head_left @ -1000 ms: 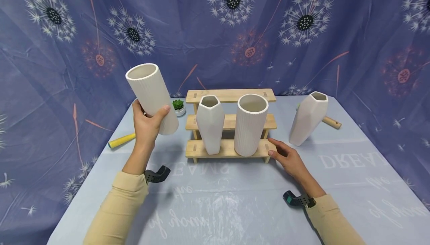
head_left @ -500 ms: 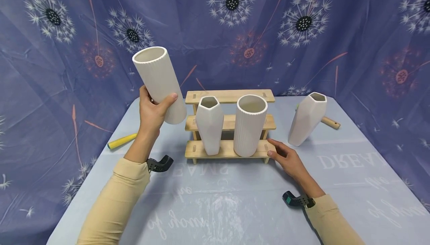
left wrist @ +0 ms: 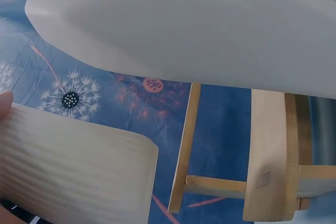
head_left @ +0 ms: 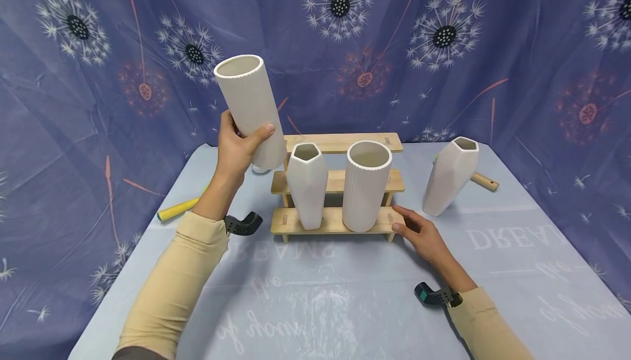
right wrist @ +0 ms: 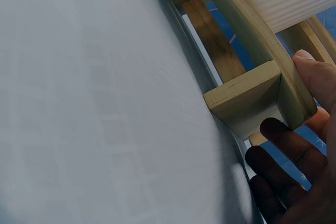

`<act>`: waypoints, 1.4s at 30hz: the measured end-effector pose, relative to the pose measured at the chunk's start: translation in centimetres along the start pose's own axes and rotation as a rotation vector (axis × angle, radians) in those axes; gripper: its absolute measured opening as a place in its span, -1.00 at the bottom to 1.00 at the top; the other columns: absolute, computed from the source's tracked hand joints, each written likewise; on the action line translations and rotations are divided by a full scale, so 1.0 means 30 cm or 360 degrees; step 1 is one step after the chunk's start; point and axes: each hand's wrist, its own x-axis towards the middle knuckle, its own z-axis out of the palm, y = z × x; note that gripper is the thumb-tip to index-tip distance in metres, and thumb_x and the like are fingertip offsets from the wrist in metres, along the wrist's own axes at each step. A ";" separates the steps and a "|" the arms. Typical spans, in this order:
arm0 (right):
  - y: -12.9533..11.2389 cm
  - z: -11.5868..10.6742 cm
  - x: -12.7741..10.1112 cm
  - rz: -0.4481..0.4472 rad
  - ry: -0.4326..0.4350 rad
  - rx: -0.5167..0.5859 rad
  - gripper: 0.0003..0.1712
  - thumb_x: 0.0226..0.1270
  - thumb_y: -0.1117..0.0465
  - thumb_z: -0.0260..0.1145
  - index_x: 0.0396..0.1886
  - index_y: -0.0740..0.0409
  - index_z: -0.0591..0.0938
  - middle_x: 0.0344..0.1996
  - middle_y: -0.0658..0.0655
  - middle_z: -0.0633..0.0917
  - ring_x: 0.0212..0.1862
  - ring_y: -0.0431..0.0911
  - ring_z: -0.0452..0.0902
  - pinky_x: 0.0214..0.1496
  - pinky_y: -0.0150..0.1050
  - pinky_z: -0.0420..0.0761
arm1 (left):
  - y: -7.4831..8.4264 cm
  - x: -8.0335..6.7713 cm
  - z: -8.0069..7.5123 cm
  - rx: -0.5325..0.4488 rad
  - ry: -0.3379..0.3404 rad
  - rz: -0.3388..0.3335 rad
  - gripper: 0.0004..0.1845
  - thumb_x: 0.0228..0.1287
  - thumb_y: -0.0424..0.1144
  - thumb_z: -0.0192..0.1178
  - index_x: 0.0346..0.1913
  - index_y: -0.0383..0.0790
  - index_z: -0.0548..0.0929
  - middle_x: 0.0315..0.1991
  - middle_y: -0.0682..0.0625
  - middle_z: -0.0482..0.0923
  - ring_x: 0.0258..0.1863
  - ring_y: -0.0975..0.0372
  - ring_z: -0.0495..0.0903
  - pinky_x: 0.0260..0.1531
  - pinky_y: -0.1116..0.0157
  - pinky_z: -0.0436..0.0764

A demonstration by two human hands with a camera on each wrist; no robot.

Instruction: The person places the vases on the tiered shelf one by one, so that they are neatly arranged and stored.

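My left hand [head_left: 240, 149] had its grip clenched round the lower part of a tall white ribbed ceramic cylinder vase [head_left: 250, 110], thumb across the front, holding it in the air above the left end of a small three-step wooden shelf stand [head_left: 337, 181]. The vase's long axis ran nearly upright, with the open mouth tipped up and to the left and the base pointing down toward the stand's upper steps, just beside and above a white faceted ceramic vase [head_left: 307, 184] on the bottom step. A second white ribbed cylinder vase [head_left: 367, 185] stood upright next to that one on the same step. My right hand [head_left: 425, 236] lay released, fingers fairly straight, with the fingertips touching the right end of the bottom step; in the right wrist view my thumb [right wrist: 318, 76] pressed the wooden end. So the held vase was entirely the left hand's affair, and the free steps lay below and to the right of it. Another white faceted vase [head_left: 451, 176] stood apart on the pale blue bench cloth [head_left: 522, 272], leaning a little. The cloth carried mirrored script; I could read "DREAM" reversed, and the rest was too unclear.
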 end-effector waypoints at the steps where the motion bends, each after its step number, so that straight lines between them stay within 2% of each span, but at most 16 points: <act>1: 0.001 0.000 0.000 -0.0001 -0.0001 0.0002 -0.39 0.31 0.00 0.25 0.34 -0.04 0.39 0.28 0.12 0.47 0.03 -0.55 0.37 -0.01 -0.62 0.41 | 0.000 0.006 0.003 0.0008 -0.0007 -0.0008 -0.22 -0.02 -0.21 0.41 0.26 -0.12 0.22 0.13 -0.03 0.38 0.08 0.13 0.45 0.09 0.07 0.45; 12: 0.004 -0.002 -0.001 0.0002 0.0002 0.0009 -0.40 0.31 -0.01 0.25 0.33 -0.04 0.40 0.27 0.13 0.48 0.02 -0.53 0.39 -0.01 -0.60 0.42 | 0.000 0.068 0.048 0.0087 -0.0094 -0.0055 -0.16 -0.05 -0.16 0.42 0.29 -0.10 0.19 0.20 -0.11 0.34 0.14 0.10 0.43 0.13 0.01 0.43; 22: -0.001 -0.005 -0.002 -0.0022 0.0001 0.0039 -0.41 0.31 0.01 0.26 0.32 -0.04 0.41 0.27 0.13 0.48 0.02 -0.52 0.40 -0.01 -0.61 0.42 | 0.002 0.101 0.109 0.0025 -0.0183 -0.0041 -0.15 -0.05 -0.15 0.44 0.29 -0.09 0.18 0.20 -0.09 0.34 0.12 0.10 0.46 0.11 0.05 0.48; 29: -0.003 -0.004 -0.003 -0.0032 -0.0004 0.0037 -0.40 0.31 0.02 0.26 0.32 -0.01 0.41 0.24 0.14 0.50 0.00 -0.50 0.42 -0.02 -0.58 0.44 | 0.001 0.125 0.132 0.0096 -0.0231 -0.0112 -0.14 -0.06 -0.09 0.45 0.29 -0.06 0.18 0.20 -0.07 0.37 0.11 0.13 0.47 0.11 0.09 0.49; 42: 0.001 -0.001 -0.002 -0.0022 0.0015 0.0012 -0.40 0.30 0.02 0.27 0.32 0.00 0.42 0.25 0.17 0.50 0.01 -0.49 0.41 -0.04 -0.57 0.45 | -0.011 0.161 0.174 0.0090 -0.0323 -0.0184 -0.15 -0.04 -0.14 0.44 0.29 -0.08 0.17 0.22 -0.08 0.37 0.13 0.11 0.47 0.12 0.09 0.49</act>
